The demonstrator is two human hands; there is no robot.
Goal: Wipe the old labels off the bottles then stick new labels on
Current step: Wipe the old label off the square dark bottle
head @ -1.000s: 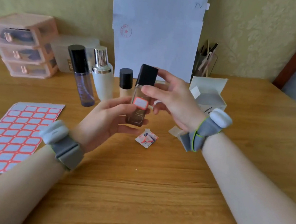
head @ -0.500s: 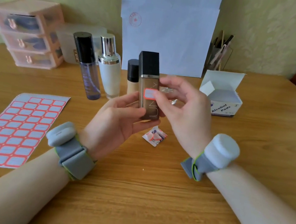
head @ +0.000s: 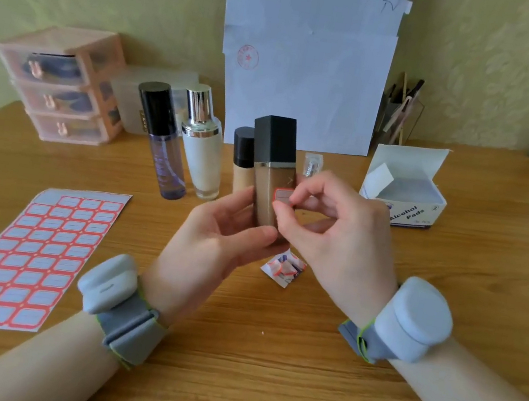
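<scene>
The bottle (head: 268, 197) is held upright above the desk (head: 263, 373). The left hand (head: 215, 237) grips its lower body, fingers curled round it. The right hand (head: 337, 232) pinches the label (head: 282, 195) on its front between thumb and forefinger. The bottle is probably glass: rigid, smooth, breakable. Hold it by the flat sides, not the cap. Right of the bottle, an open box (head: 416, 215) holds alcohol pads.

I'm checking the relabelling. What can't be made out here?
Head view, label: right edge covered by the right hand.
Head view, held bottle: base covered by the left hand.
Head view, label: any writing too small.
Head view, small clear bottle: mostly hidden by the right hand.
</scene>
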